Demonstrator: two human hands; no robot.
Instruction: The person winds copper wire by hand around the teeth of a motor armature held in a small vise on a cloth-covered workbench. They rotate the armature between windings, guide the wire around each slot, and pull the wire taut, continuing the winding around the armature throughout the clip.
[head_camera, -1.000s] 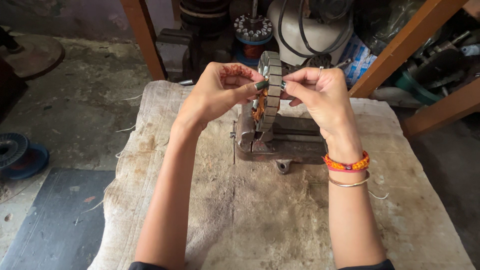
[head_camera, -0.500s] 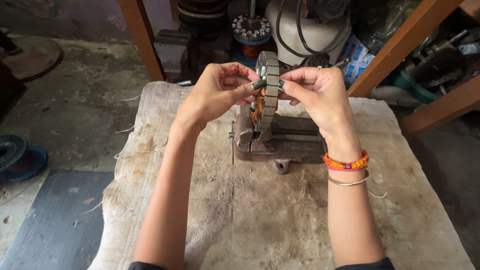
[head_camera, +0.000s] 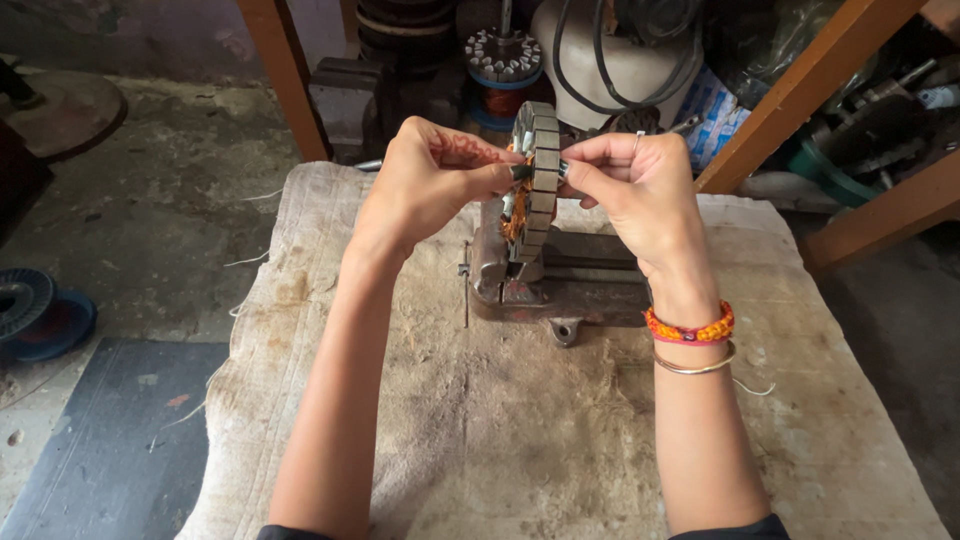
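A round grey motor stator (head_camera: 538, 170) with copper windings stands on edge, clamped in a rusty bench vise (head_camera: 560, 285) on a cloth-covered table (head_camera: 480, 420). My left hand (head_camera: 430, 180) pinches at the stator's left face near the top, fingertips against the windings. On the other side, my right hand (head_camera: 635, 190) pinches the rim at the same height. A small dark piece sits between the fingertips of both hands; what it is cannot be made out. The right wrist wears an orange bead bracelet and a metal bangle.
Behind the table stand wooden posts (head_camera: 280, 70), a second wound stator (head_camera: 503, 60), a pale motor housing with black cables (head_camera: 610, 50) and assorted metal parts at the far right. A blue wire spool (head_camera: 35, 310) lies on the concrete floor at the left, near a dark mat (head_camera: 110, 440).
Both hands stay pinched on the stator's top. The view has shifted slightly; the fingers have barely moved.
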